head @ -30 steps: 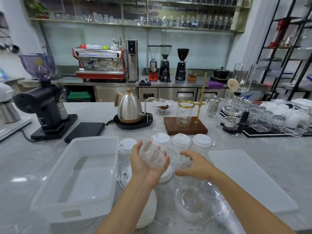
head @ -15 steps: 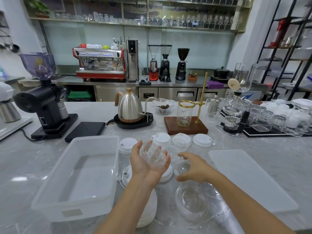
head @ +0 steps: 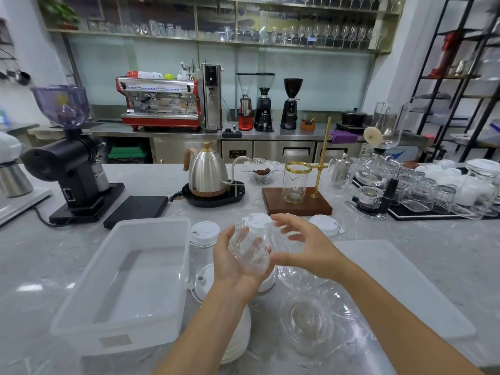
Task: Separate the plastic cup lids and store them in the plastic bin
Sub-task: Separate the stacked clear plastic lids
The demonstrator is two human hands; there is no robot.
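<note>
Left hand: the left hand (head: pixel 238 262) is raised above the counter, palm turned up and tilted toward the right, forearm rising from the bottom edge of the view
Left fingers: curled loosely upward, cradling a clear dome lid (head: pixel 250 251) in the palm; the thumb stands up at the lid's left edge and the fingertips wrap its lower right rim
Right hand: the right hand (head: pixel 305 249) hovers just beside the left, palm facing left, forearm entering from the lower right corner
Right fingers: spread and bent in an open claw, thumb low and pointing at the held lid; a second clear lid (head: pixel 281 239) sits between the fingers, blurred, so I cannot tell whether they grip it or only frame it
Plastic bin (head: pixel 81 318): a translucent white rectangular tub on the grey marble counter (head: pixel 446 244), left of both hands, with nothing visible inside
White lids: one white sip lid (head: pixel 204 234) lies just right of the bin's far corner, another white lid (head: pixel 324 225) beyond the right hand, a third partly hidden behind the fingers
White lid stack (head: pixel 238 339): under the left forearm, close to the bin's right wall
Clear lids on the counter (head: pixel 307 320): several dome lids lie below the hands, overlapping one another
Bin cover (head: pixel 405 288): a flat translucent white panel lies on the counter to the right of the right forearm
Beyond: a steel kettle (head: pixel 207 171) on its black base
</note>
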